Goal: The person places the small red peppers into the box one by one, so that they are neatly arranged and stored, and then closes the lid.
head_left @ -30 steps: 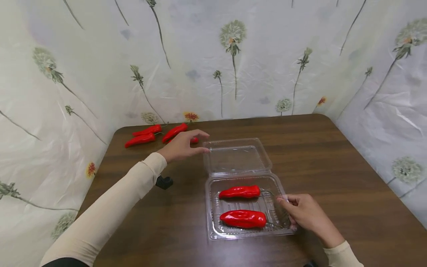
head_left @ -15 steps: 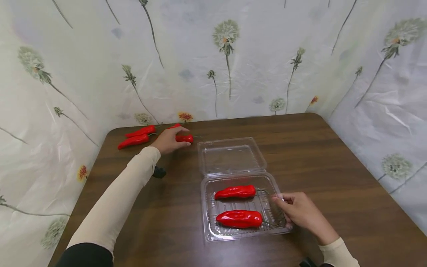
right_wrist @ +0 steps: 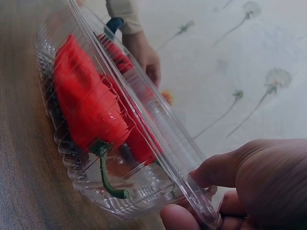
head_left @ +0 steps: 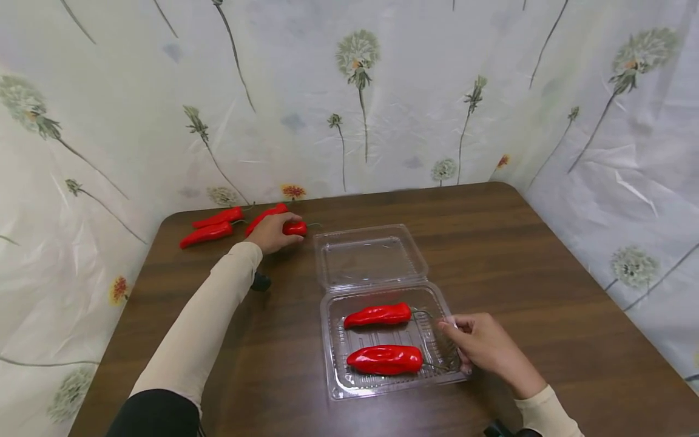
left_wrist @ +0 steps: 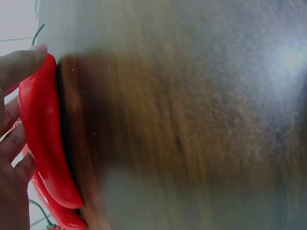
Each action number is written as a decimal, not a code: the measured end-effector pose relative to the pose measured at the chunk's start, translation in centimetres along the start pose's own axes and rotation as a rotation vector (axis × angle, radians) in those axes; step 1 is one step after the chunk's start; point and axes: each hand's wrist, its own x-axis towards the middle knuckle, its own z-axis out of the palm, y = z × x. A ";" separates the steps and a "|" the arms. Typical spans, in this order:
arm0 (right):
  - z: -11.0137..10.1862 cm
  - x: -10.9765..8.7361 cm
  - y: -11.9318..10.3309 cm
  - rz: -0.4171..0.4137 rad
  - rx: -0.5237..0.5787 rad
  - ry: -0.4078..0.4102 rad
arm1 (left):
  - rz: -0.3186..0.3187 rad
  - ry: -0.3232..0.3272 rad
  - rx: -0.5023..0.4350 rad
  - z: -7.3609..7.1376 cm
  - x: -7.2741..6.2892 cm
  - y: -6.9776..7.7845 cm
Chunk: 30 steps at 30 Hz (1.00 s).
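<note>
My left hand (head_left: 271, 233) is at the back left, its thumb and fingers around the stem end of a red pepper (head_left: 295, 228). In the left wrist view that pepper (left_wrist: 41, 120) lies on the table with fingers behind it, and another pepper (left_wrist: 57, 208) is partly hidden behind. My right hand (head_left: 486, 343) pinches the right rim of a clear plastic clamshell container (head_left: 327, 340), whose lid is folded back. Two red peppers, a rear one (head_left: 379, 315) and a front one (head_left: 384, 359), lie inside with stems pointing right. Through the container wall, the right wrist view shows a pepper's green stem (right_wrist: 106, 175).
More red peppers, among them one (head_left: 206, 234) and one behind it (head_left: 218, 217), lie at the table's back left corner. The container's lid (head_left: 371, 258) lies flat behind its base. A flower-printed sheet (head_left: 404, 121) hangs around the wooden table (head_left: 519, 255).
My left hand has moved left and back from beside the lid to the pepper and closed around it. The right hand keeps its hold on the rim. The head view has shifted slightly.
</note>
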 end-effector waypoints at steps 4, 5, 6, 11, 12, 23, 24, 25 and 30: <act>0.0 0.0 0.0 0.003 0.001 -0.003 | -0.003 0.009 -0.009 0.0 -0.3 -0.1; 0.0 0.0 -0.1 0.008 0.000 -0.003 | -0.005 0.011 -0.007 0.0 -0.4 -0.2; 0.0 0.0 -0.1 0.009 -0.001 -0.002 | -0.007 0.012 -0.007 0.0 -0.5 -0.2; 0.0 0.1 0.0 0.018 -0.002 -0.006 | -0.014 0.021 -0.023 0.2 -0.8 -0.4; 0.0 0.2 0.1 0.016 -0.003 -0.007 | -0.015 0.022 -0.032 0.2 -0.9 -0.4; -0.1 0.1 0.2 0.017 -0.001 0.002 | -0.004 0.022 -0.101 0.7 -1.5 -0.3; -0.1 0.1 0.1 0.013 -0.001 0.003 | -0.005 0.024 -0.104 0.7 -1.6 -0.3; -0.1 0.1 0.1 0.014 -0.005 0.006 | -0.006 0.025 -0.106 0.8 -1.6 -0.3; 0.0 0.2 0.1 0.009 -0.005 0.005 | -0.016 0.028 -0.112 0.9 -2.0 -0.5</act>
